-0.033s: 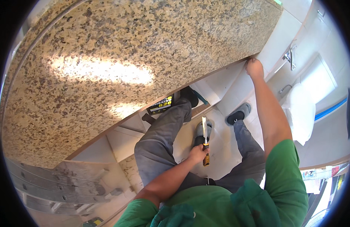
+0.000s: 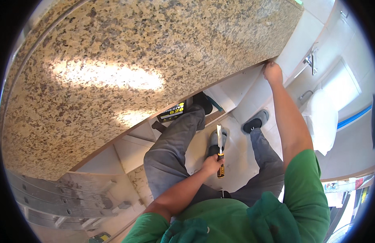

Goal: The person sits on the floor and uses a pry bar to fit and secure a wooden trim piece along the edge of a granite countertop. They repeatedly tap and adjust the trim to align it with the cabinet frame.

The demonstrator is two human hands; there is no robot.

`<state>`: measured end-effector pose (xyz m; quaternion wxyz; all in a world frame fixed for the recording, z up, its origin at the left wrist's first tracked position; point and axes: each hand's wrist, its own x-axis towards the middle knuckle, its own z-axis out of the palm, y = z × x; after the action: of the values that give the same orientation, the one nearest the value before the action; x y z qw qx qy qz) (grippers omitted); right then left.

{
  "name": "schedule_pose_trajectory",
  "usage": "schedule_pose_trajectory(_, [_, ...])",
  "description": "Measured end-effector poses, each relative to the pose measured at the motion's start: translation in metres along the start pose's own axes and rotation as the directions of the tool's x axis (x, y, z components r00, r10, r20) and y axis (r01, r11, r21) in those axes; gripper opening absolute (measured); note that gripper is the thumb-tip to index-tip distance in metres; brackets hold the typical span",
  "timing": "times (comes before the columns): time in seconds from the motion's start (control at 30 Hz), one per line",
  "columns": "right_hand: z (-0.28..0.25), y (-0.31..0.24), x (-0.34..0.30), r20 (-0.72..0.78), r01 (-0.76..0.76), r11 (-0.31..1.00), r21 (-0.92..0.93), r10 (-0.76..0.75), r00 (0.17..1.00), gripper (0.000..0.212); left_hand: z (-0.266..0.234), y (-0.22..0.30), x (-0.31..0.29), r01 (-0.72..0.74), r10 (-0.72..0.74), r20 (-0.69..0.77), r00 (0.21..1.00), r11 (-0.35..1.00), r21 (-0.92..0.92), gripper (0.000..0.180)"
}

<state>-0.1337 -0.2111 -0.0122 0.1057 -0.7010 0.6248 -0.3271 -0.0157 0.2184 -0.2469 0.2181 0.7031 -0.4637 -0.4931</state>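
My left hand (image 2: 211, 164) is closed around the black and yellow handle of a chisel (image 2: 220, 150). Its flat metal blade points away from me, above a grey and black shoe (image 2: 216, 139) on the floor. My right arm reaches far forward to the right corner of a speckled brown granite countertop (image 2: 155, 52). There my right hand (image 2: 273, 73) is curled against the underside of the slab's edge, by the white wall. The edge hides its fingertips, so I cannot tell what they grip.
Beneath the slab are open white cabinet compartments (image 2: 130, 152) and a black container (image 2: 172, 112) with yellow print. A grey metal ladder (image 2: 66, 200) lies at lower left. To the right are a chrome tap (image 2: 311, 62), a white bathroom fixture (image 2: 321, 119) and a blue strip (image 2: 353, 117).
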Motion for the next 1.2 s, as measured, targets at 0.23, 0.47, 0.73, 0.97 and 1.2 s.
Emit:
schedule_pose_trajectory(0.23, [-0.016, -0.01, -0.01, -0.005, -0.018, 0.999, 0.033, 0.018, 1.0, 0.044, 0.003, 0.009, 0.002, 0.009, -0.009, -0.02, 1.0, 1.0, -0.012, 0.048])
schedule_pose_trajectory(0.47, [-0.004, 0.007, 0.011, -0.074, 0.059, 0.998, 0.017, -0.058, 0.996, 0.042, -0.003, 0.019, -0.005, 0.001, -0.002, 0.019, 1.0, 1.0, 0.007, 0.051])
schedule_pose_trajectory(0.73, [-0.013, -0.013, -0.011, 0.098, -0.068, 0.897, 0.437, 0.028, 0.995, 0.037, -0.004, 0.01, 0.002, 0.015, -0.016, -0.017, 1.0, 1.0, -0.008, 0.051])
schedule_pose_trajectory(0.97, [-0.02, -0.018, -0.004, 0.045, -0.091, 0.985, 0.148, 0.085, 0.995, 0.033, -0.005, 0.016, -0.002, 0.008, -0.01, 0.039, 0.999, 0.999, 0.054, 0.049])
schedule_pose_trajectory(1.2, [-0.025, -0.009, -0.028, 0.321, -0.212, 0.952, 0.222, 0.134, 0.937, 0.025, -0.001, 0.009, 0.005, -0.001, 0.001, 0.016, 1.0, 1.0, 0.014, 0.051])
